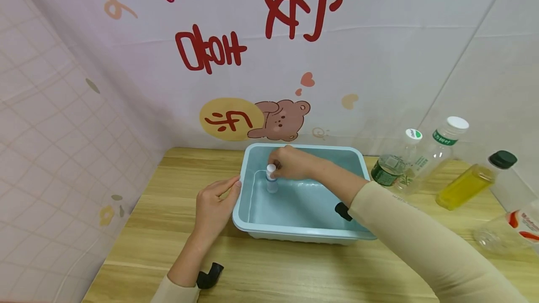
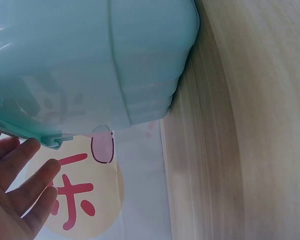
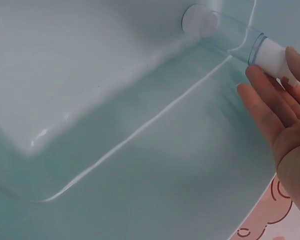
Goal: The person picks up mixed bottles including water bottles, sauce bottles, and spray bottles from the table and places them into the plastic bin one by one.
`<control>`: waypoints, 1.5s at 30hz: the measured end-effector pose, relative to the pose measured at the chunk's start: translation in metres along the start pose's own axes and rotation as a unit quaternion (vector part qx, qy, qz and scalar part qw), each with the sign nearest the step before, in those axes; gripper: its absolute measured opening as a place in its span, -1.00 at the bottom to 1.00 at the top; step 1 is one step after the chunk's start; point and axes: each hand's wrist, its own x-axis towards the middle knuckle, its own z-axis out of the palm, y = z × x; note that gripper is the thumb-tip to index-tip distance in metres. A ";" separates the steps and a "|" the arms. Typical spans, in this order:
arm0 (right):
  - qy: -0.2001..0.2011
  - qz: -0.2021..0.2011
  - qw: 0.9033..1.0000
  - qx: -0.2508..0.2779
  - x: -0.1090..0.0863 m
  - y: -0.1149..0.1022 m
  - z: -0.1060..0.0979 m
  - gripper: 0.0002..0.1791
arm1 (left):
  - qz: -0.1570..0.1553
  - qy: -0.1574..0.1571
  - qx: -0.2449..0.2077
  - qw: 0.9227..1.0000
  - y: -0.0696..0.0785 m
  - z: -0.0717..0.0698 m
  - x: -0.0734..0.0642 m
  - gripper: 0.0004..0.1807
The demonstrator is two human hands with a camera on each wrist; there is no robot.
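Observation:
A light blue plastic basin (image 1: 294, 233) stands on the wooden table against the wall. My left hand (image 1: 216, 202) pinches its left rim between thumb and fingertips. The left wrist view shows the other fingers (image 2: 25, 187) spread beside the rim. Inside the basin, near the left end, a small clear bottle (image 1: 272, 185) with a white cap stands roughly upright. My right hand (image 1: 290, 162) reaches over the far side and pinches its cap. In the right wrist view, the thumb and fingers meet at the white cap (image 3: 270, 56), and the bottle's round base faces the basin floor.
Right of the basin stand a clear bottle with a green label (image 1: 385, 169), a taller white-capped bottle (image 1: 433, 153) and a bottle of yellow liquid (image 1: 465, 186). Another clear bottle (image 1: 501, 233) is at the far right. A printed cloth (image 1: 379, 60) hangs behind.

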 end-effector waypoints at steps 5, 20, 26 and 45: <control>0.001 0.018 1.000 -0.001 -0.001 0.000 0.000 -0.89 | 0.003 0.000 -0.002 1.000 0.001 0.000 0.001 -0.78; 0.015 0.049 0.998 -0.042 -0.014 -0.021 -0.025 -0.56 | 0.010 0.004 0.006 1.000 0.000 -0.001 0.002 -0.79; 0.039 0.027 0.998 -0.035 -0.027 -0.033 -0.041 -0.59 | 0.002 0.001 0.005 1.000 0.000 -0.002 0.003 -0.78; 0.157 -0.036 0.983 -0.092 -0.095 -0.038 -0.060 -0.60 | -0.006 -0.005 0.002 1.000 0.000 -0.001 0.002 -0.78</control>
